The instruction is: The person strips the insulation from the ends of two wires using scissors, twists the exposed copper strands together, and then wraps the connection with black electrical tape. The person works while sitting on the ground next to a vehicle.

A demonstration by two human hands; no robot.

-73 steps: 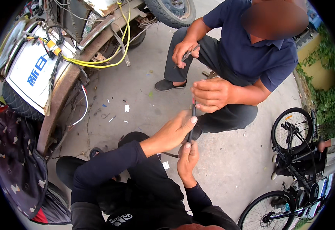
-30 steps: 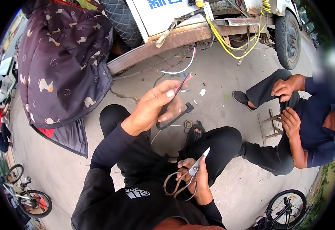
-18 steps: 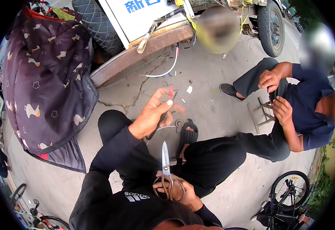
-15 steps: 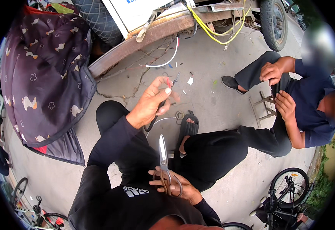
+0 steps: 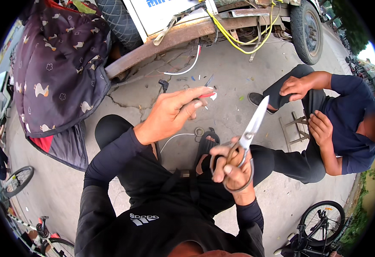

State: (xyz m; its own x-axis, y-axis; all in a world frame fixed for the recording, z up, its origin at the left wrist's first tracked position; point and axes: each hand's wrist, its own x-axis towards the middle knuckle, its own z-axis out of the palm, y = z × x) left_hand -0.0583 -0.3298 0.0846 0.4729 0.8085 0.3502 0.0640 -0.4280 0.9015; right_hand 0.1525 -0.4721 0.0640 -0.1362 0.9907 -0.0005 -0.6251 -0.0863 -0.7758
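Right hand (image 5: pixel 232 171) grips a pair of scissors (image 5: pixel 246 143), fingers wrapped through and around the large wire-loop handles, closed firmly on them. The scissors sit in mid-air over the person's lap, centre-right of the scene. The blades look shut or nearly so, reading as one pale tapered strip. Long axis runs from the handles at near-left up to the tip at far-right; the point aims toward the seated co-worker's knee (image 5: pixel 282 92), well apart from it.

Handling judgement: all metal, stiff, moderately heavy for a hand tool, weight toward the handle loops. Smooth blades would slip and cut if grabbed; the loops are the only safe place to hold, as now. Tip is sharp and needs watching near the other person.

Left hand (image 5: pixel 170 113) is raised farther out, thumb and fingers pinched together on a thin cable end (image 5: pixel 207 95) with a red tip showing past the fingertips. That piece looks light and bendy, with slick insulation; a pinch close to the end, as here, keeps it steady. It points away to the far right.

Around: concrete ground (image 5: pixel 222 81) littered with wire scraps, a white wire (image 5: pixel 187 70), yellow cables (image 5: pixel 234 36) hanging from a rusty cart (image 5: pixel 183 38), and a patterned dark cloth (image 5: pixel 59 73) at far left. Bicycle wheel (image 5: pixel 322 222) near right.
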